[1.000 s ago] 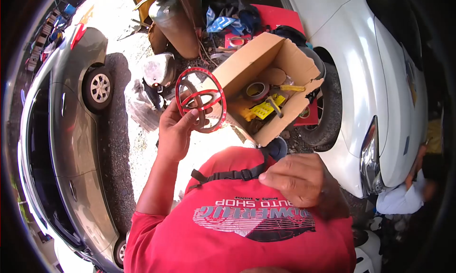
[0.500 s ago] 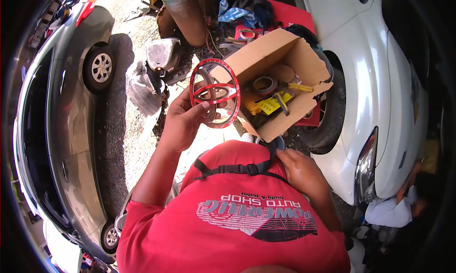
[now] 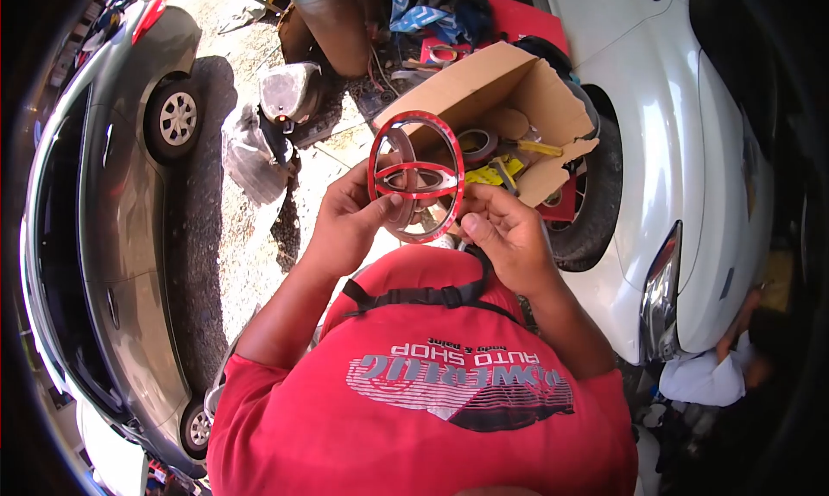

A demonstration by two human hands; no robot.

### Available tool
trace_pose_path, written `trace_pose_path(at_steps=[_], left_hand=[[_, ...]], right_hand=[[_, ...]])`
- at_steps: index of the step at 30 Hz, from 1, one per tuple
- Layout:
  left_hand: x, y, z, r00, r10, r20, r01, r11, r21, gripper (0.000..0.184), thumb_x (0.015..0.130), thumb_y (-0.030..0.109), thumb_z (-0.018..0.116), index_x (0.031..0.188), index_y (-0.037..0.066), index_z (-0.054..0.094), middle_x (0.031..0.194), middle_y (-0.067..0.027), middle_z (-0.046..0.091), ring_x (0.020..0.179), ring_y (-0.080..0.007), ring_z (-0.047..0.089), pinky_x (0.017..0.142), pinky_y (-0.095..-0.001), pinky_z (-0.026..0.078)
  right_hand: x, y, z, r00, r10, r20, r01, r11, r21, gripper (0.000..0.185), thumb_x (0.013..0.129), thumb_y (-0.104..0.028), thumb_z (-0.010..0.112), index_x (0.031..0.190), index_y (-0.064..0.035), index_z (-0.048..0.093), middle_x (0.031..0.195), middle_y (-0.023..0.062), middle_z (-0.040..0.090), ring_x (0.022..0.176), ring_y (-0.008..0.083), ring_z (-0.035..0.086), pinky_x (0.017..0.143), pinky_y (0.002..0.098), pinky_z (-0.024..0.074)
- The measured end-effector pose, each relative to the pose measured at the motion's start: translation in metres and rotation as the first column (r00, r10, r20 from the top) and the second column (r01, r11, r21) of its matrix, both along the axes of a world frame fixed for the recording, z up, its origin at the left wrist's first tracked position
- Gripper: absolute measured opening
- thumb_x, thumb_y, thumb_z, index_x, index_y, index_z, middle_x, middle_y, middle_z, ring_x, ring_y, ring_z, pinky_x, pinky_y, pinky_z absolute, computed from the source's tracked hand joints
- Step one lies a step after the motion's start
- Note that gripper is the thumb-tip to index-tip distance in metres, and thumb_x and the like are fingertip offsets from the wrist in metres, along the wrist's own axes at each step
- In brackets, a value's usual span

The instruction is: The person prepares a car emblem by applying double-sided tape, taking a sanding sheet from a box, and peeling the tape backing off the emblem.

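An oval car emblem (image 3: 418, 180) with red strips on its face is held up in front of my chest. My left hand (image 3: 356, 213) grips it from the left, with the thumb over its inner rings and the other fingers behind. At the emblem's lower right rim is my right hand (image 3: 508, 235), its thumb and fingertips closed together against the edge. Whether those fingertips carry some of its weight is hard to see. Beyond the emblem an open cardboard box (image 3: 471, 86) holds a tape roll (image 3: 477, 147), a yellow item (image 3: 492, 171) and other small pieces.
A dark car (image 3: 129, 237) stands on the left, a white car (image 3: 652, 176) on the right. Past the box are a large cylinder (image 3: 335, 30) and a red panel (image 3: 527, 25). A person in a white top (image 3: 704, 378) is at the lower right.
My right hand has risen from near my chest to the emblem's lower right edge. The emblem, held in my left hand, has moved right, now partly in front of the box.
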State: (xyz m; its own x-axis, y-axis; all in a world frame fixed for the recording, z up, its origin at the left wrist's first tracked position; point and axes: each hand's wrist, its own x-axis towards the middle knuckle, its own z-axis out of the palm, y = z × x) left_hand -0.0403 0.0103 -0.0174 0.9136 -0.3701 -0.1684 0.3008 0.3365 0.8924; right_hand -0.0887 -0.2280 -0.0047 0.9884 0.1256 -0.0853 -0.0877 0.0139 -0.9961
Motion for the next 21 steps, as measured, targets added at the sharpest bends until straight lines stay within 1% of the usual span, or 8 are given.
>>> trace_pose_path(at_steps=[2,3,9,11,14,15,19,21], left_hand=[[-0.001,-0.002,-0.001,1.000,-0.007,0.018,0.006,1.000,0.029,0.050,0.097,0.008,0.064,0.143,-0.004,0.048,0.127,-0.0163,0.067,0.111,-0.0245,0.069,0.092,-0.0410,0.060],[-0.004,-0.004,0.004,1.000,-0.009,0.000,0.009,1.000,0.005,0.051,0.097,0.009,0.066,0.143,-0.003,0.049,0.128,-0.0157,0.067,0.112,-0.0245,0.068,0.092,-0.0418,0.061],[-0.004,-0.003,0.012,0.998,-0.060,0.029,0.060,0.998,0.033,0.053,0.098,0.017,0.068,0.144,-0.002,0.050,0.128,-0.0162,0.067,0.113,-0.0260,0.068,0.093,-0.0426,0.060],[-0.005,-0.005,0.014,0.999,-0.028,0.040,0.027,1.000,0.008,0.052,0.103,0.025,0.063,0.144,-0.003,0.050,0.127,-0.0181,0.067,0.115,-0.0288,0.068,0.097,-0.0446,0.056],[-0.002,-0.001,0.014,1.000,-0.006,0.005,0.006,0.998,-0.069,0.050,0.106,0.028,0.056,0.143,-0.005,0.049,0.126,-0.0193,0.068,0.115,-0.0296,0.068,0.100,-0.0454,0.055],[-0.002,-0.001,0.013,1.000,0.017,0.017,-0.016,0.998,-0.055,0.049,0.109,0.030,0.051,0.141,-0.007,0.051,0.124,-0.0199,0.069,0.110,-0.0277,0.070,0.098,-0.0440,0.056],[0.002,0.004,0.005,0.998,-0.003,0.062,0.003,1.000,-0.014,0.047,0.109,0.029,0.052,0.138,-0.007,0.055,0.119,-0.0188,0.070,0.104,-0.0250,0.070,0.093,-0.0421,0.058],[0.000,0.002,0.008,1.000,-0.014,0.019,0.014,1.000,-0.001,0.040,0.110,0.026,0.053,0.134,-0.005,0.062,0.118,-0.0129,0.071,0.106,-0.0211,0.068,0.094,-0.0384,0.057]], right_hand=[[0.010,0.002,0.005,0.991,0.062,-0.116,-0.038,0.979,0.201,0.031,0.104,-0.015,0.063,0.127,0.0057,0.061,0.101,0.0072,0.070,0.086,0.0082,0.065,0.074,0.0253,0.0548],[0.014,0.004,0.011,0.992,0.046,-0.119,-0.022,0.982,0.189,0.023,0.104,-0.015,0.062,0.117,0.0036,0.064,0.093,0.0047,0.069,0.079,0.0059,0.062,0.069,0.0235,0.0523],[0.020,0.000,0.006,0.990,0.037,-0.133,-0.030,0.998,0.061,0.017,0.103,-0.016,0.064,0.097,-0.0002,0.066,0.077,-0.0007,0.065,0.067,0.0047,0.060,0.061,0.0223,0.0489],[0.021,-0.001,0.002,0.991,0.051,-0.126,-0.040,0.996,0.083,0.016,0.103,-0.016,0.064,0.097,-0.0006,0.066,0.077,-0.0011,0.065,0.067,0.0046,0.059,0.061,0.0222,0.0485],[0.021,-0.001,-0.001,0.990,0.065,-0.129,-0.048,0.990,0.133,0.016,0.103,-0.015,0.064,0.097,-0.0012,0.067,0.077,-0.0017,0.065,0.066,0.0044,0.059,0.061,0.0222,0.0480],[0.020,-0.001,-0.001,0.988,0.063,-0.141,-0.041,0.986,0.159,0.016,0.103,-0.016,0.064,0.097,-0.0015,0.067,0.076,-0.0020,0.064,0.067,0.0044,0.058,0.061,0.0222,0.0479],[0.018,0.004,0.003,0.991,0.088,-0.103,-0.081,0.994,0.073,0.016,0.103,-0.015,0.065,0.098,-0.0007,0.067,0.077,-0.0025,0.064,0.068,0.0045,0.058,0.062,0.0221,0.0483],[0.018,0.016,0.004,0.996,-0.087,0.003,0.086,0.990,0.115,0.016,0.103,-0.015,0.064,0.098,0.0000,0.068,0.077,-0.0018,0.064,0.069,0.0045,0.057,0.062,0.0229,0.0476]])
